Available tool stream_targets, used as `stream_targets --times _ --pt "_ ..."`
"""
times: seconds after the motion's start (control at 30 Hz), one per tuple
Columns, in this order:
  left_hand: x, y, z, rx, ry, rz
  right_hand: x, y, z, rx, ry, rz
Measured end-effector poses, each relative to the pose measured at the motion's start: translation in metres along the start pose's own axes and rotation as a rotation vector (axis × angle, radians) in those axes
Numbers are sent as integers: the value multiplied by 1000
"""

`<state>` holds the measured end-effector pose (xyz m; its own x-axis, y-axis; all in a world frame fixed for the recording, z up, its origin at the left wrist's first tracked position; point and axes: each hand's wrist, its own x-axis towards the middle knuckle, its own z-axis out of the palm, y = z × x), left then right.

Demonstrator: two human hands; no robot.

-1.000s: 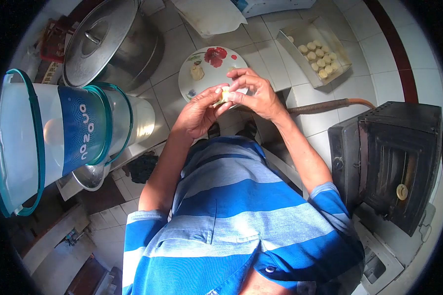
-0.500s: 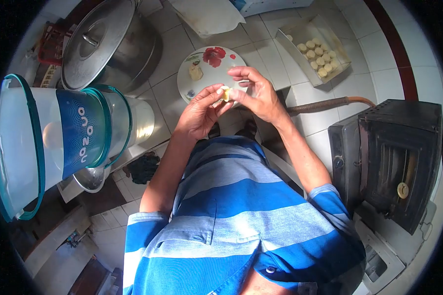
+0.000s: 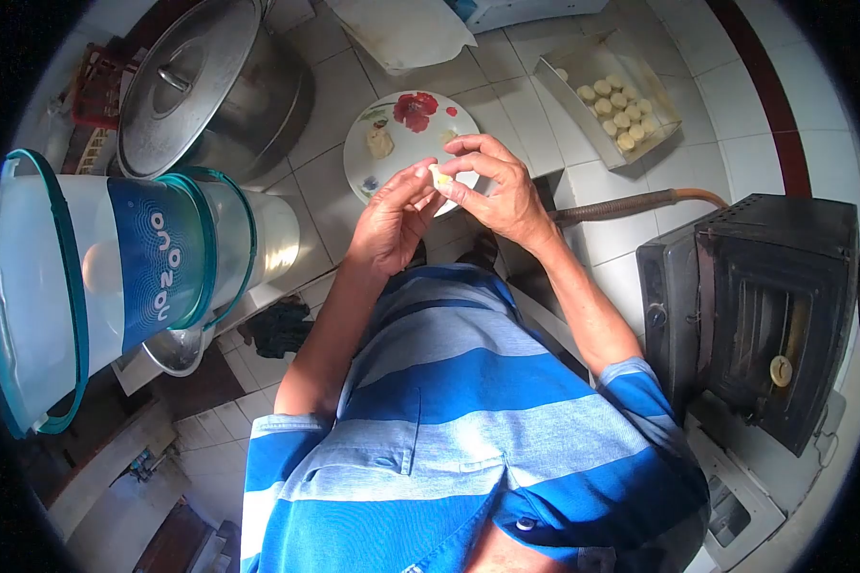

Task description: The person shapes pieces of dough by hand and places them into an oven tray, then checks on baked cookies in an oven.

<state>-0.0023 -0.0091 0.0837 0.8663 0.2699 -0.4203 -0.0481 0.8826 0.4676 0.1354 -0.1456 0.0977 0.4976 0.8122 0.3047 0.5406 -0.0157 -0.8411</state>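
Dough, pale with a yellow patch, is held over the near edge of the plate, pinched narrowly by the fingertips of the left hand and right hand. Its long axis appears slanted, upper left to lower right; its exact heading cannot be told, being partly covered by fingers.

You have two hands, left hand and right hand, on one small pale piece. You have one floral plate, one lidded pot, and one box holding more than ten pale rounds.
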Motion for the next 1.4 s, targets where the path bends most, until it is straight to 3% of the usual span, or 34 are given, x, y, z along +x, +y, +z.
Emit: stream_targets --times 0.17,0.37,0.77,0.97,1.03,1.17,1.4 --pt "-4 -3 1 -22 22 -4 0 6 7 80 22 51" --pt "2 -11 -9 -40 69 64 2 -1 9 11 162 -36" --pt "2 -11 -6 -15 57 54 -5 5 12 29 95 49" --pt "3 -13 -9 21 46 61 -4 2 5 0 35 27" --pt "0 -9 -7 0 51 67 2 -11 -7 8 116 -86" --pt "-3 -2 -3 -3 9 33 -2 -3 -19 -57 -17 -67" --pt "-1 -4 -5 66 6 17 -3 2 -17 0 -58 -17"
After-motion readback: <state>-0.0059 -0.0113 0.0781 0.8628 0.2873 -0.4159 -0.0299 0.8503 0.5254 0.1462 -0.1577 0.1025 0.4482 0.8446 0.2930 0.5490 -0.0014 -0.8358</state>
